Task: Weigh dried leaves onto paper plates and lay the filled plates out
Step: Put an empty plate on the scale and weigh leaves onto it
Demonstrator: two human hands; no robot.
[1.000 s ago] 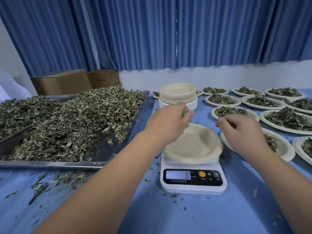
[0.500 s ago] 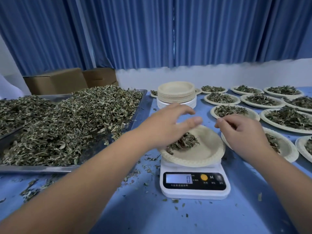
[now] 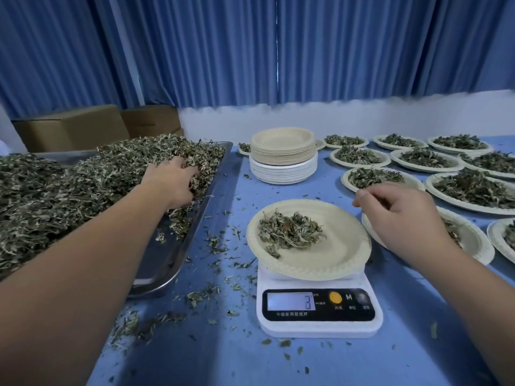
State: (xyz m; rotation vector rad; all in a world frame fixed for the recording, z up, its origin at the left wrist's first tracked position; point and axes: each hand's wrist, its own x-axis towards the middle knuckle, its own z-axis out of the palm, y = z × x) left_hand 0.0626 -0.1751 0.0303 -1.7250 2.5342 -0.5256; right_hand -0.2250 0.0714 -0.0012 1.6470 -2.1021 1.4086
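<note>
Blue cloth covers the table (image 3: 418, 316) in the head view, and a white digital scale (image 3: 317, 305) stands on it near the front edge. Its display (image 3: 291, 301) reads 3. A paper plate (image 3: 334, 246) sits on the scale's platform and overhangs it on both sides. A small heap of leaves (image 3: 289, 231) lies on the left half of that plate.

To the left, a metal tray (image 3: 195, 232) holds a deep pile of dried leaves (image 3: 83, 185). The left hand (image 3: 172, 182) reaches into the pile near the tray's right edge. Its fingers curl down into the leaves and close on a handful, with the fingertips buried out of sight.

The right hand (image 3: 401, 218) hovers just beside the right rim of the plate on the scale, apart from it. Its fingers are loosely curled, thumb and forefinger close together, and nothing shows between them.

Behind the scale stands a stack of empty plates (image 3: 282, 151), tan ones on top of white ones. Filled plates (image 3: 362, 156) are laid out in rows across the right side of the table, the nearest one (image 3: 471, 240) partly under the right hand. Loose leaf bits (image 3: 211, 246) lie scattered on the cloth between tray and scale. Blue curtains (image 3: 195, 51) hang behind, with cardboard boxes (image 3: 75, 126) at the far left.
</note>
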